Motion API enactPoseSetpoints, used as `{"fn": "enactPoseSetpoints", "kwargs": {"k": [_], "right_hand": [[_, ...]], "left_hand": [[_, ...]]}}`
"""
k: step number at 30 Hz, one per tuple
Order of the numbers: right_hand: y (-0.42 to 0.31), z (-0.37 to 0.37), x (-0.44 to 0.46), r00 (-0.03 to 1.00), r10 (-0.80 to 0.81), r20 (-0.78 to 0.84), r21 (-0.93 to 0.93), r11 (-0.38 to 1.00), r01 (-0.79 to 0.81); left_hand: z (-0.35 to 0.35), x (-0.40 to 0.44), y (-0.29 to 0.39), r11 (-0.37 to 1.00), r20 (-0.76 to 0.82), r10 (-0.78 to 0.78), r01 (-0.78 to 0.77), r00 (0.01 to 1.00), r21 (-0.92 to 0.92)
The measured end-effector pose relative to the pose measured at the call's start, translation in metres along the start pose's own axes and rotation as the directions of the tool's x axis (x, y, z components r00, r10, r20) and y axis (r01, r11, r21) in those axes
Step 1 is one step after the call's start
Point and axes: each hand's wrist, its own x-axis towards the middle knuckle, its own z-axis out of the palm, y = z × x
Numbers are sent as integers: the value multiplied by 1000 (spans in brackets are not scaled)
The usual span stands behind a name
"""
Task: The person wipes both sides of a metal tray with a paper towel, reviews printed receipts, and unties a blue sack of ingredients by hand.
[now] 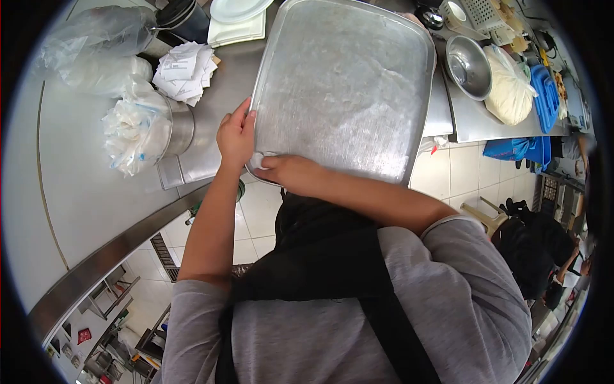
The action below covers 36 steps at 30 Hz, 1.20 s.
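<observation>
A large metal tray (345, 89) with rounded corners and a raised rim lies in front of me, its near edge reaching past the counter toward my apron. My left hand (236, 137) is closed around the tray's left rim, thumb on the top side. Across my front reaches my right hand (294, 174), its fingers bent over a small white wad, which looks like a cloth or paper (257, 160), pressed at the tray's near left corner. Most of the wad is hidden by the fingers. Pale smears and scratches mark the tray's surface.
Left of the tray stand a stack of paper slips (185, 69) and a metal container (179, 125) stuffed with plastic bags (135, 131). White plates (238, 9) are behind. To the right are a steel bowl (469, 67), a bag of pale food (510, 89) and a blue tray (543, 96).
</observation>
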Motion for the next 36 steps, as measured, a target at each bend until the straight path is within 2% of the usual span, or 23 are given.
{"fn": "enactPoseSetpoints", "kwargs": {"k": [2,4,6,8,9,10,11,13,17,18,20,21,22,23,24,25,26,27,29,31,33,34,36], "right_hand": [[12,-8,-29,991,-128,39,0,992,128],[21,-17,-78,972,147,184,24,988,-154],[18,-43,-140,996,86,35,-45,995,-84],[2,-64,-178,975,218,36,-155,965,-210],[7,-67,-190,973,226,39,-156,964,-218],[14,-69,-198,976,218,10,-247,946,-209],[22,-71,-204,978,207,-21,-338,919,-201],[62,-84,-202,960,253,-121,-389,878,-281],[130,-159,-145,865,321,-387,-548,674,-495],[143,-163,-134,864,316,-392,-550,672,-495],[161,-167,-111,728,308,-613,-267,786,-557],[151,-169,-98,727,293,-621,-274,788,-551],[136,-165,-88,628,562,-538,445,822,-355],[119,-163,-84,636,719,-281,929,371,-9],[108,-164,-89,641,711,-290,925,381,-4],[96,-165,-95,757,612,-231,968,63,245],[84,-166,-102,850,476,-226,867,-298,398],[70,-168,-106,848,473,-238,868,-288,405],[44,-171,-115,812,557,-173,781,-424,458],[36,-169,-129,809,547,-215,799,-377,468],[26,-170,-140,858,416,-300,809,-366,461],[19,-173,-145,872,374,-315,791,-405,459],[8,-176,-156,874,353,-333,780,-417,466]], "left_hand": [[0,0,3,999,27,-29,29,999,27],[6,1,-10,999,10,-27,28,1000,-33],[6,1,-8,995,8,-55,56,998,-87],[5,2,-4,996,12,-55,56,998,-76],[5,1,-3,997,7,-53,53,999,-53],[4,1,-2,996,15,-57,58,998,-63],[5,1,-3,996,21,-53,54,998,-66],[8,2,-9,981,36,-80,85,996,-173],[8,2,-11,992,84,-39,49,996,-116],[8,1,-7,983,87,-79,92,993,-160],[5,1,-2,971,81,-109,123,991,-206],[5,1,-3,985,66,-119,126,991,-121],[5,2,-5,991,47,-130,132,990,-34],[4,2,-4,992,35,-123,124,992,-36],[3,2,-3,992,41,-117,118,992,-41],[3,2,-1,993,48,-109,111,993,-47],[2,2,-1,994,40,-99,101,994,-51],[2,1,0,993,33,-102,104,994,-48],[3,0,1,995,26,-87,88,996,-52],[2,0,2,988,41,-128,131,991,-80],[0,0,9,994,33,-69,71,997,-86],[-1,0,12,996,30,-31,33,999,-83],[-5,6,9,999,74,40,-38,996,-19]]}}
